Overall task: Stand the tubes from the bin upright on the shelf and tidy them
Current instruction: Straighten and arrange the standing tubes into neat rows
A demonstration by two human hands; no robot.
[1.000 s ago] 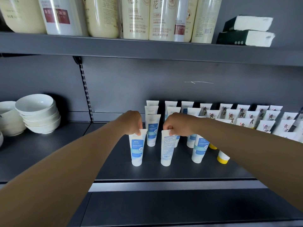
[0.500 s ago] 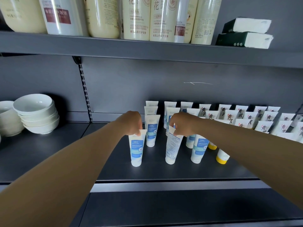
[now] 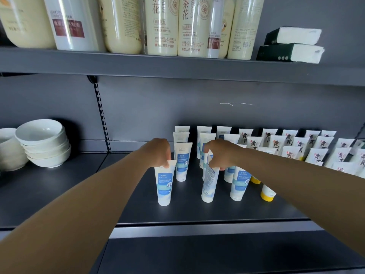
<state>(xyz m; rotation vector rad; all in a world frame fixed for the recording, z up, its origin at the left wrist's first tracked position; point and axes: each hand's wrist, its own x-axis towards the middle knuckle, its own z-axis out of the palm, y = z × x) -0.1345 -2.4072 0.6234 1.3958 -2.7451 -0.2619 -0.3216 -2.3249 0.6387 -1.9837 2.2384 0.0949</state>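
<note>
Shelf (image 3: 138, 210): dark grey metal, matte, flat; slotted upright strip in the back wall.
Left tube (image 3: 164, 184): soft plastic, white w/ blue label, flat crimped end up, round white cap down; stands upright at the front, just ahead of another like it.
Middle tube (image 3: 209, 184): same shape, back side w/ small print faces the camera; cap on the shelf, top leans a bit to the right.
Right tube (image 3: 239, 184): white/blue, upright, front row, partly behind the right forearm.
Blue-label rows (image 3: 182, 165): more white tubes standing cap-down in lines toward the back wall.
Yellow-cap tubes (image 3: 296, 153): white, red/black characters, packed in rows to the right; one yellow cap (image 3: 267, 197) at the front edge of the group.
Left hand (image 3: 158, 153): arm stretched fwd, knuckles up; fingers pinch the crimped top of the left tube.
Right hand (image 3: 220, 154): arm in from the right, wrist bent down; fingers curled round the top of the middle tube, grasping it.
Bowls (image 3: 43, 143): white glazed, stacked, far left on the shelf.
Upper shelf (image 3: 177, 66): tall cream and white glossy bottles (image 3: 162, 26); two dark boxes (image 3: 290, 44) stacked at right.
</note>
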